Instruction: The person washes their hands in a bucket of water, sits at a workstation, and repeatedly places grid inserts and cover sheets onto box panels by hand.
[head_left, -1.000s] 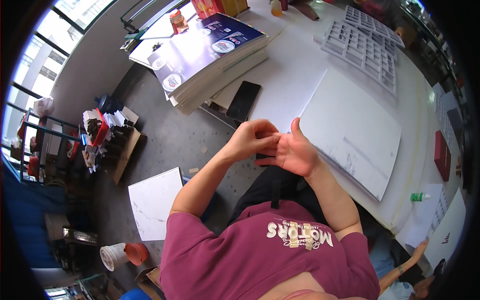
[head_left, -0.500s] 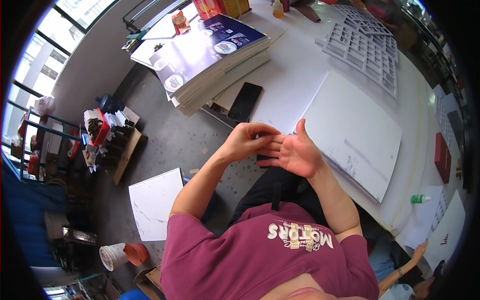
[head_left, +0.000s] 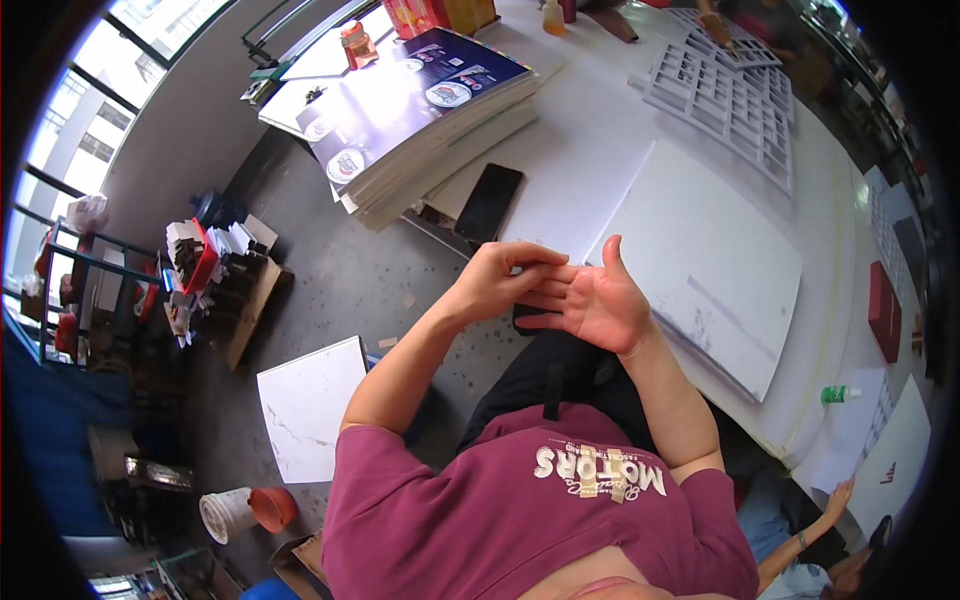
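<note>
My left hand (head_left: 497, 284) is closed, its fingers pinched round the fingertips of my right hand. Palm up, my right hand (head_left: 608, 308) has its fingers stretched to the left and its thumb raised. Whether anything small sits in the pinch is hidden. Both hands are in front of my body at the table's near edge. Just beyond them a black phone (head_left: 489, 202) lies near the table's corner. To the right is a large white board (head_left: 715, 270) with grey smudges, flat on the white table (head_left: 585, 140).
A tall stack of printed sheets (head_left: 430, 95) stands at the back left. Grey grid-like frames (head_left: 720, 115) lie at the back right. A green-and-white bottle (head_left: 840, 395) and a red box (head_left: 884, 312) are at the right. Another person's hand (head_left: 838, 500) touches papers at lower right.
My hands hold nearly the same pose; my right hand has shifted slightly and its thumb leans a little further right. What looks like another person's hand has appeared over the far grid frames.
</note>
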